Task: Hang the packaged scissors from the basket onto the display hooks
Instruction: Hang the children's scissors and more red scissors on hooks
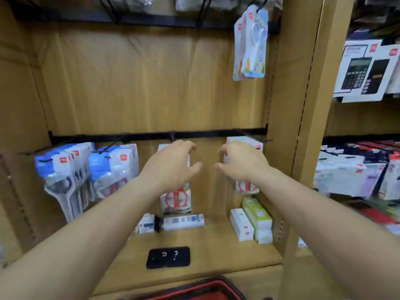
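Two packs of red-handled scissors hang from the lower black rail (216,133): one pack (176,200) in the middle, another (247,188) to its right. My left hand (173,167) is raised in front of the middle pack, fingers loosely curved and thumb apart, gripping nothing. My right hand (240,163) mirrors it in front of the right pack, also holding nothing. A bare gap of wooden back panel lies between the two hands. The red basket (207,287) with a black rim shows at the bottom edge; its contents are hidden.
Blue-topped scissor packs (65,169) fill the left hooks. A pale scissors pack (251,44) hangs on the upper rail. On the shelf lie a black phone (168,257) and small boxes (241,227). Calculator packs (365,72) sit in the bay to the right.
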{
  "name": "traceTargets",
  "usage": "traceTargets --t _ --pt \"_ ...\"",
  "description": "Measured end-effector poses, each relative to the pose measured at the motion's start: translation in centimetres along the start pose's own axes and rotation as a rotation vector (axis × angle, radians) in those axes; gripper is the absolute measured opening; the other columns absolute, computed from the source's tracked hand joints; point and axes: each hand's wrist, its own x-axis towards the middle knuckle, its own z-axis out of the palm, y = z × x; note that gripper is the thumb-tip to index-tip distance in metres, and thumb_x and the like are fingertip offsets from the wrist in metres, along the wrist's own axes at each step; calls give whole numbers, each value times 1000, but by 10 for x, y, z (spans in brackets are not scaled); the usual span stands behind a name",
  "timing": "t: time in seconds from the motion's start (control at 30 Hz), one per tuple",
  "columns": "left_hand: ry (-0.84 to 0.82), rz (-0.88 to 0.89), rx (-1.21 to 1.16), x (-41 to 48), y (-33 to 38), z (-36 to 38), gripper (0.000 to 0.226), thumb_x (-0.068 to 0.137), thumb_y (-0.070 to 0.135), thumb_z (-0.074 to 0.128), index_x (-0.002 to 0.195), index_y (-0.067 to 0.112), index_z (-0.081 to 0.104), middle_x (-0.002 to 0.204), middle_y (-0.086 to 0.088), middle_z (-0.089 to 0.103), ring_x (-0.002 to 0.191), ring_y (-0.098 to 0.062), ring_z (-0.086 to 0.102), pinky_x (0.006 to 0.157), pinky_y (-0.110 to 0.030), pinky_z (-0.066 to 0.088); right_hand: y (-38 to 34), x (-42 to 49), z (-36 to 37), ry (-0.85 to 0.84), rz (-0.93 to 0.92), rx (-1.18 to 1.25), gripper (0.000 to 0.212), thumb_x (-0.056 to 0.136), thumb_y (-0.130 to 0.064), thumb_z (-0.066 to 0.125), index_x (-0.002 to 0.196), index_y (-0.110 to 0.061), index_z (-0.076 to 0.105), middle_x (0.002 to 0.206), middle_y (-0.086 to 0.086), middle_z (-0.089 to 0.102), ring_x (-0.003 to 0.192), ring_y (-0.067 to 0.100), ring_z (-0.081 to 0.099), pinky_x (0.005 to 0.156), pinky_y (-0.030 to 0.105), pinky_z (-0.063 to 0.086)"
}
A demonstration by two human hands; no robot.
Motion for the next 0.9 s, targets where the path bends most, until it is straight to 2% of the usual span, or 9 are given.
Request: traceTargets --t 0.1,0.27,0.37,0.47,0.57,0.67,0.73,0.9 --pt "-133 -53 -24 -77 -20 41 50 97 43 63 141 21 56 140 -1 59 126 -24 58 103 -40 48 -19 -53 67 -188 -21 2 52 93 -53 64 137 -25 60 134 7 59 124 31 59 97 43 53" --pt "-347 -150 -76 -212 -57 109 44 98 40 64 136 20 59 132 0 61 120 -23 61 99 -37 50 -42 -150 178 -466 -10 42 50 91 -47 65 136 -27 63 134 9 62 125 33 59 98 40 53" --pt "-492 -245 -104 -284 -80 156 47 97 40 65 139 18 58 136 -2 63 123 -21 61 103 -34 49 -47 -203 242 -613 20 64 49 89 -54 66 125 -21 66 126 10 64 119 34 62 95 44 55" --pt "-632 -338 -137 -341 -101 204 49 99 38 64 142 15 55 141 -5 60 127 -23 58 106 -34 46 -46 -243 303 -728 52 70 61 89 -58 65 136 -20 59 134 10 58 125 35 57 100 46 52" --pt "-734 -408 -156 -382 -119 246 48 102 36 60 144 13 52 142 -8 57 127 -28 55 106 -38 45 -41 -268 360 -853 92 123 60 88 -53 67 133 -15 59 129 11 63 119 34 61 97 45 53" --pt "-790 -526 -146 -408 -136 278 53 100 36 60 147 12 49 145 -15 53 132 -34 51 108 -40 42 -42 -279 404 -923 123 210 52 89 -44 73 131 -14 64 128 14 68 117 34 63 93 36 52" --pt "-797 -629 -120 -421 -148 292 62 99 39 63 150 10 45 148 -18 50 132 -38 50 108 -40 42 -49 -281 430 -982 133 260 59 91 -43 73 139 -13 59 134 13 65 122 33 60 92 31 46" --pt "-763 -932 -219 -427 -160 319 83 94 35 72 156 4 27 156 -21 31 134 -42 47 109 -45 43 -87 -283 480 -1139 164 514 69 93 -43 72 150 -15 46 136 7 61 115 22 60 93 32 47"
